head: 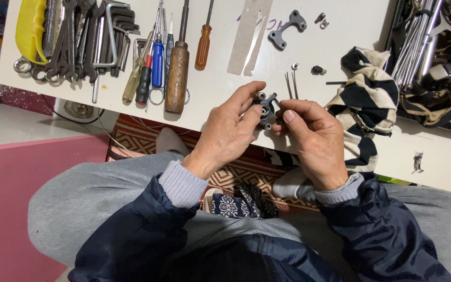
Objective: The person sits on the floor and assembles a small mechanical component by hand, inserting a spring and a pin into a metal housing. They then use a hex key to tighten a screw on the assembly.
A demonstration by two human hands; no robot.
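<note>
My left hand (pixel 230 130) and my right hand (pixel 311 136) together grip a small dark metal bracket part (pixel 267 107) over the near edge of a white board (pixel 340 36). The left thumb and fingers pinch its left side; the right thumb and forefinger pinch its right side. A matching flat dark bracket (pixel 287 28) lies further back on the board. Two thin pins (pixel 289 83), a small washer (pixel 295 66) and a small dark nut (pixel 317 69) lie just beyond my hands.
Screwdrivers (pixel 177 65), scissors and pliers lie in a row at the left, with wrenches and hex keys (pixel 87 42) beside a yellow object (pixel 30 28). A striped black-and-white cloth (pixel 366 99) lies right. Metal rods and parts (pixel 429 42) fill the far right. A woven mat lies under my legs.
</note>
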